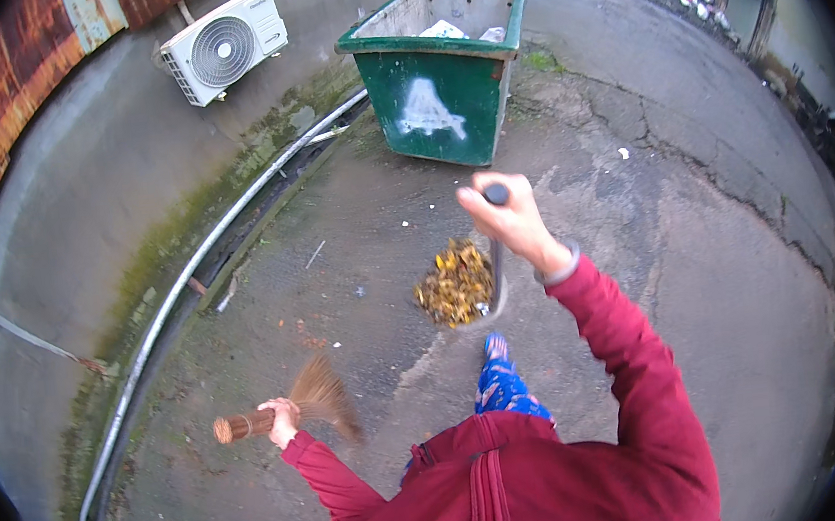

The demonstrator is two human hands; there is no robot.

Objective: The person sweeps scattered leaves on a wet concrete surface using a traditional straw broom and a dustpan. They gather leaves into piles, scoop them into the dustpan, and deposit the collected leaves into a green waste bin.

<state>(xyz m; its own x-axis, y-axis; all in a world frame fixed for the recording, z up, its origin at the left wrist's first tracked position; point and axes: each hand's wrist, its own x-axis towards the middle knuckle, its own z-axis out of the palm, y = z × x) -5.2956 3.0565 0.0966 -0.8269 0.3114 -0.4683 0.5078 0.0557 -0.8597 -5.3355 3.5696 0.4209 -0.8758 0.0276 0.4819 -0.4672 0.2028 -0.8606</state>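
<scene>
Left hand [281, 420] clenched round broom [286, 409] handle at 7 o'clock — bristles fanned toward 3, above asphalt. Right hand [509, 219] gripped dustpan [460, 286] handle near centre, arm raised. Pan hung below hand, loaded with yellow-brown leaves [455, 282]. Green skip [440, 77] stood at 12 o'clock, well apart. Pipe [188, 282] ran along wall [106, 160] at 9 — white fan unit [224, 46] leaned at 11.

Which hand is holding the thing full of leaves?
The right hand, raised in front, grips the long handle of the dustpan heaped with yellow-brown leaves. The left hand, low at the side, holds only a short straw broom.
</scene>
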